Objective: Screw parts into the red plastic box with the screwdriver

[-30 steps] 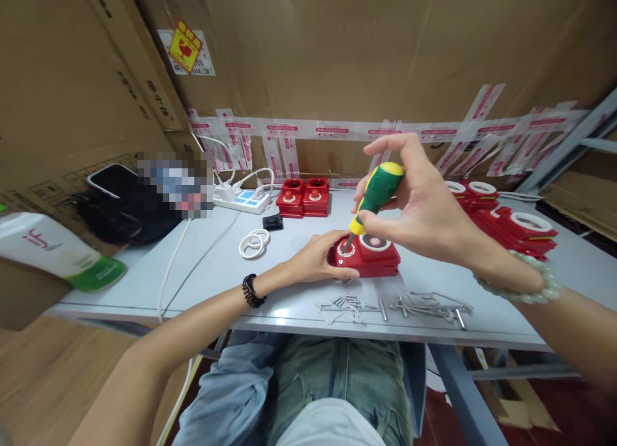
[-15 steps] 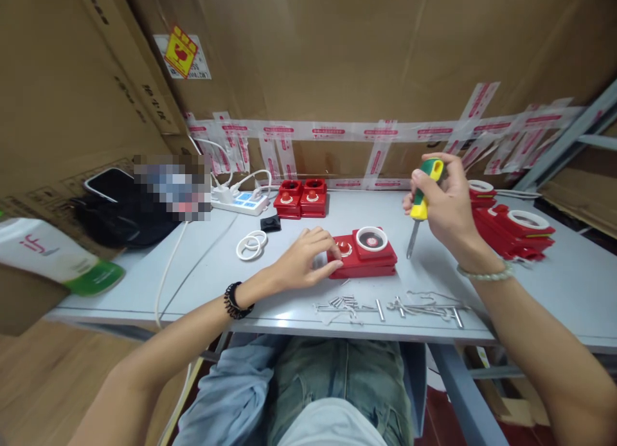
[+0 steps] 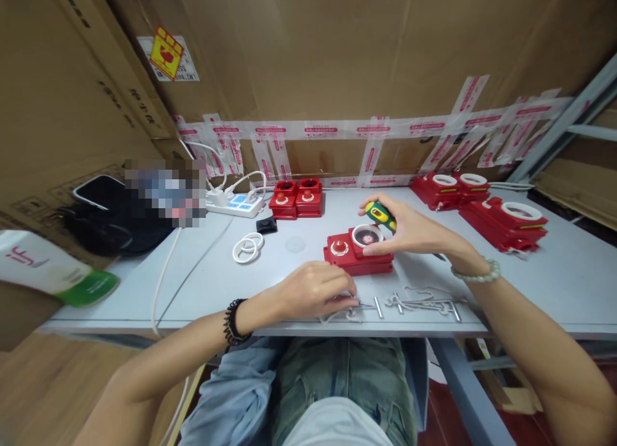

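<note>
A red alarm box (image 3: 359,265) with a round dome and a white ring (image 3: 369,236) lies on the table in front of me. My right hand (image 3: 400,226) is closed around a green and yellow screwdriver (image 3: 380,216), its shaft pointing back under the palm to the right. The thumb of that hand rests at the ring's right side. Nearer the table edge, my left hand (image 3: 321,290) has its fingers pinched down over the small metal screws, covering most of them; what it grips is hidden. Metal rods with cords (image 3: 427,301) lie right of it.
Two small red boxes (image 3: 295,205) and a power strip (image 3: 236,205) stand at the back. More red boxes (image 3: 506,224) are on the right. White rings (image 3: 248,247) and a black piece (image 3: 267,225) lie left. A white-green tube (image 3: 58,269) is far left; cardboard (image 3: 308,60) rises behind.
My left hand has left the red box and come down onto the screws. The right hand has moved left to the box's ring, and the screwdriver has tipped from upright to nearly flat.
</note>
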`<state>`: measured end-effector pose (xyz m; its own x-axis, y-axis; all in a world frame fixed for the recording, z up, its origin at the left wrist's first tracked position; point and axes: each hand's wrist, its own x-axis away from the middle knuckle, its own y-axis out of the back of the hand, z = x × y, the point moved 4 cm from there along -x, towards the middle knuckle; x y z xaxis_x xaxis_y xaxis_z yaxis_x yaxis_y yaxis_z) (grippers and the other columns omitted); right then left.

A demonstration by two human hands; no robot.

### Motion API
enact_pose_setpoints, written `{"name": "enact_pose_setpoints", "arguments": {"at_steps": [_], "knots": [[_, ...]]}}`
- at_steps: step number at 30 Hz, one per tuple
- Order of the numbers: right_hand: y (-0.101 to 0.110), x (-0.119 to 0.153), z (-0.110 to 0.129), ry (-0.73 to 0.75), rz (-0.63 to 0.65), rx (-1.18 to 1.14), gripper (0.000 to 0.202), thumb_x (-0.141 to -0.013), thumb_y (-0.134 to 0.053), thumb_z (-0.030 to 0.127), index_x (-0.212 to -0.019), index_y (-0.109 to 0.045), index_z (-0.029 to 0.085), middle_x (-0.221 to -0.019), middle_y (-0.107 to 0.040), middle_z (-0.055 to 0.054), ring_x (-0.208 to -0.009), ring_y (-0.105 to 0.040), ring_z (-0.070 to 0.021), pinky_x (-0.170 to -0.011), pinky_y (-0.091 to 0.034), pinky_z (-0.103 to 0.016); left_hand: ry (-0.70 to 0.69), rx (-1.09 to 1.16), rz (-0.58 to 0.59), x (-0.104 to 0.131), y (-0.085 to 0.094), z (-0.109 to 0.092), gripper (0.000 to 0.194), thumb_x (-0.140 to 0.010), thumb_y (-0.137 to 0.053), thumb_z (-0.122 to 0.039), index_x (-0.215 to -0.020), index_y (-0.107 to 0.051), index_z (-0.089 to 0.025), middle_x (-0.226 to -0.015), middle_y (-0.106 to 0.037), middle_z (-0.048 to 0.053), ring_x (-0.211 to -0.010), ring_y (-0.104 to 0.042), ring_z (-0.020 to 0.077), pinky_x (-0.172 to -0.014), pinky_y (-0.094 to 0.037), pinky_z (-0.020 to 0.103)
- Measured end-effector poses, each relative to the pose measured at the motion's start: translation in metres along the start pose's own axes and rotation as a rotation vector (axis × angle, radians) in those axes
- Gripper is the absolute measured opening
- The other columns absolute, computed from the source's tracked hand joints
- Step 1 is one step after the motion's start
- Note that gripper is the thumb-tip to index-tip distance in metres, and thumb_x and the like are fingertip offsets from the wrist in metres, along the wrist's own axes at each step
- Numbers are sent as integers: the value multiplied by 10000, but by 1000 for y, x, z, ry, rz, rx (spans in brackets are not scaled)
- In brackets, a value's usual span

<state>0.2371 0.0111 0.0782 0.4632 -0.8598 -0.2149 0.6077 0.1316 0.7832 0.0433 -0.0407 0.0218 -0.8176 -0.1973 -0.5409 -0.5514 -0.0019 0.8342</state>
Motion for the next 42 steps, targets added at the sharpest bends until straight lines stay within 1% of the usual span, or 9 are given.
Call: {"name": "enact_pose_setpoints", "arguments": {"at_steps": [3, 7, 10, 16, 20, 26, 31, 37, 42], "knots": [[1, 0, 0, 0, -7, 16, 711, -594, -800, 590, -1122, -496, 223, -1046, -592, -43, -898, -575, -204, -782, -478, -329, -11, -130, 77, 3, -10, -4, 278, -1017, -429, -309, -882, -621, -159, -783, -708, 47, -671, -661, 126, -607, -473, 232], [2, 1, 0, -2, -16, 28, 720, -590, -795, 598, -1125, -491, 223, -1029, -599, -47, -888, -577, -214, -765, -473, -332, 26, -284, 115, 6, -14, 2, 339, -1032, -383, -313, -866, -630, -150, -722, -672, 33, -573, -623, 107, -506, -423, 206], [2, 1, 0, -6, -29, 35, 706, -603, -784, 599, -1125, -495, 222, -1028, -601, -49, -881, -575, -211, -758, -467, -331, 70, -321, 173, 7, -16, 5, 343, -1033, -378, -305, -874, -636, -145, -726, -676, 37, -551, -611, 108, -482, -389, 211], [2, 1, -1, 11, -12, 49, 706, -625, -773, 604, -1148, -492, 222, -1073, -607, -60, -921, -582, -219, -778, -476, -333, 132, -264, 258, 7, -18, 6, 306, -1018, -408, -279, -919, -667, -149, -811, -708, 48, -608, -650, 128, -505, -395, 229], [1, 2, -3, 19, 25, 77, 730, -620, -775, 606, -1168, -486, 219, -1121, -615, -74, -957, -595, -232, -799, -487, -340, 168, -121, 246, 5, -15, 4, 273, -1002, -425, -251, -985, -680, -156, -861, -726, 52, -673, -676, 136, -579, -457, 229], [1, 2, -3, 13, 22, 105, 737, -626, -772, 600, -1177, -489, 200, -1078, -624, -71, -915, -597, -219, -787, -488, -333, 197, 110, 238, 2, -11, 0, 242, -961, -456, -188, -1078, -666, -161, -948, -743, 62, -795, -703, 156, -706, -517, 236], [0, 1, -6, 8, 5, 104, 740, -618, -773, 605, -1179, -492, 212, -1093, -625, -64, -925, -598, -220, -794, -489, -338, 241, 45, 201, 3, -13, 2, 251, -960, -434, -208, -1085, -641, -142, -905, -730, 75, -761, -691, 163, -680, -525, 251], [-1, 2, -6, 8, 28, 88, 740, -603, -797, 541, -1187, -488, 209, -1110, -623, -59, -943, -608, -225, -820, -494, -346, 154, 40, 255, 3, -17, -4, 286, -945, -415, -138, -1115, -646, -138, -902, -717, 68, -815, -667, 173, -690, -521, 263], [-1, 2, -5, 10, 35, 79, 750, -593, -803, 523, -1194, -486, 205, -1102, -622, -58, -957, -611, -232, -832, -491, -350, 180, 59, 235, 2, -12, -2, 288, -934, -431, -145, -1117, -653, -132, -894, -696, 82, -831, -654, 179, -715, -531, 278]]}}
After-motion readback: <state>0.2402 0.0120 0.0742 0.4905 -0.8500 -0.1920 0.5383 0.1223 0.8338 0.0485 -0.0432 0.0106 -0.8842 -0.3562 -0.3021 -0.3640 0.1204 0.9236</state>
